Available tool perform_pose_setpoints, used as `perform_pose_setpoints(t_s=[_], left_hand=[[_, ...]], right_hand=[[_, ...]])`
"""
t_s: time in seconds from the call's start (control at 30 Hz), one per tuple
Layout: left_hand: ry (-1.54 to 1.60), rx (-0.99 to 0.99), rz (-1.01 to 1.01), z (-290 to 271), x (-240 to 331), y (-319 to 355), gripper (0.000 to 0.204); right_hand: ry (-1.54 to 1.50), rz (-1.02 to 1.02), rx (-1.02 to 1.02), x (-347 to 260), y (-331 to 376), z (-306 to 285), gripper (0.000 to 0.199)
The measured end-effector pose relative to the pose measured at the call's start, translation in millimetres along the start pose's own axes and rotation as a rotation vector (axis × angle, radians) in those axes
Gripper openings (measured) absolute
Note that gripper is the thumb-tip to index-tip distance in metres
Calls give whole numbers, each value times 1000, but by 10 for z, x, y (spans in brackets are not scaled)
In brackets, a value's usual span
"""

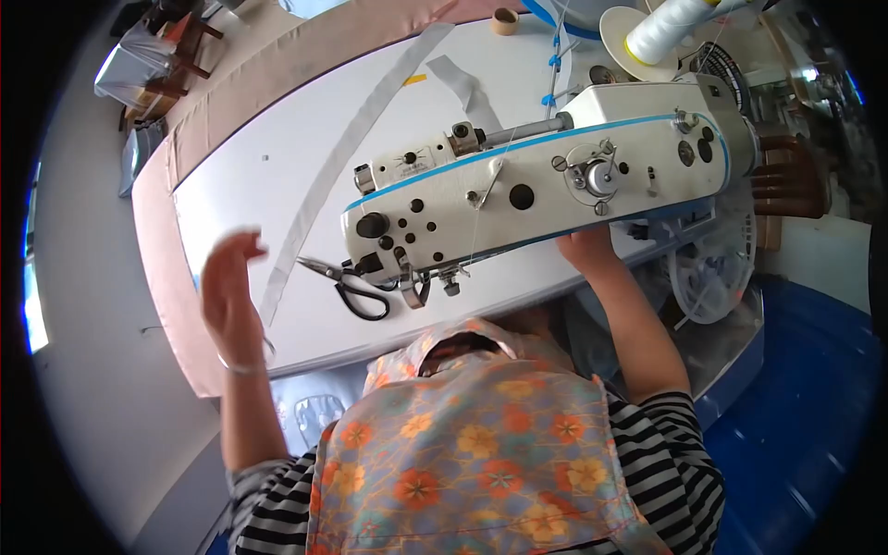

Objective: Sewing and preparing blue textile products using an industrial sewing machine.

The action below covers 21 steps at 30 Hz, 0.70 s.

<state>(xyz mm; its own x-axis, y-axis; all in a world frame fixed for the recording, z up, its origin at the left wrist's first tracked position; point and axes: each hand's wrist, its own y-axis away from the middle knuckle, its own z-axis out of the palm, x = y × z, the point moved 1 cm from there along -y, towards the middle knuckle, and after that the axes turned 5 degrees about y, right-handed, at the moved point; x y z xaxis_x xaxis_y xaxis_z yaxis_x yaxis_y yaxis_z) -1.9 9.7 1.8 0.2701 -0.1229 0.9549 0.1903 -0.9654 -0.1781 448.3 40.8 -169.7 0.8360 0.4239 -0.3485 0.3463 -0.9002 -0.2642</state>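
A white sewing machine [444,208] with a blue stripe lies across the table. My left hand [229,287] is raised over the table's left side, a little blurred, with its fingers loosely bent and apart and nothing visible in them. Close to its right runs a long pale grey strip [347,148], which looks like cloth. My right hand [585,248] reaches under the machine's arm; its fingers are hidden there, so whether it holds anything does not show. Black-handled scissors [359,302] lie beside the machine's head, partly covered by it.
A shorter grey strip [460,85] lies behind the machine. A white thread cone [668,37] stands at the back right, with a small brown cup-like object [505,21] farther left. Pink cloth [222,100] covers the table's far border. A clear plastic bag [708,277] sits at the right.
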Motion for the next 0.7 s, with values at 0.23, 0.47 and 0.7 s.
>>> perform_pose_setpoints(t_s=[0.23,0.47,0.7], left_hand=[[221,175,-90,443,-1017,1252,20],[205,113,22,668,-1538,2073,24],[185,22,105,681,-1102,2993,22]], right_hand=[[11,-181,174,83,-134,303,34],[-177,-147,390,57,192,584,25],[24,-273,355,-109,-201,512,49]])
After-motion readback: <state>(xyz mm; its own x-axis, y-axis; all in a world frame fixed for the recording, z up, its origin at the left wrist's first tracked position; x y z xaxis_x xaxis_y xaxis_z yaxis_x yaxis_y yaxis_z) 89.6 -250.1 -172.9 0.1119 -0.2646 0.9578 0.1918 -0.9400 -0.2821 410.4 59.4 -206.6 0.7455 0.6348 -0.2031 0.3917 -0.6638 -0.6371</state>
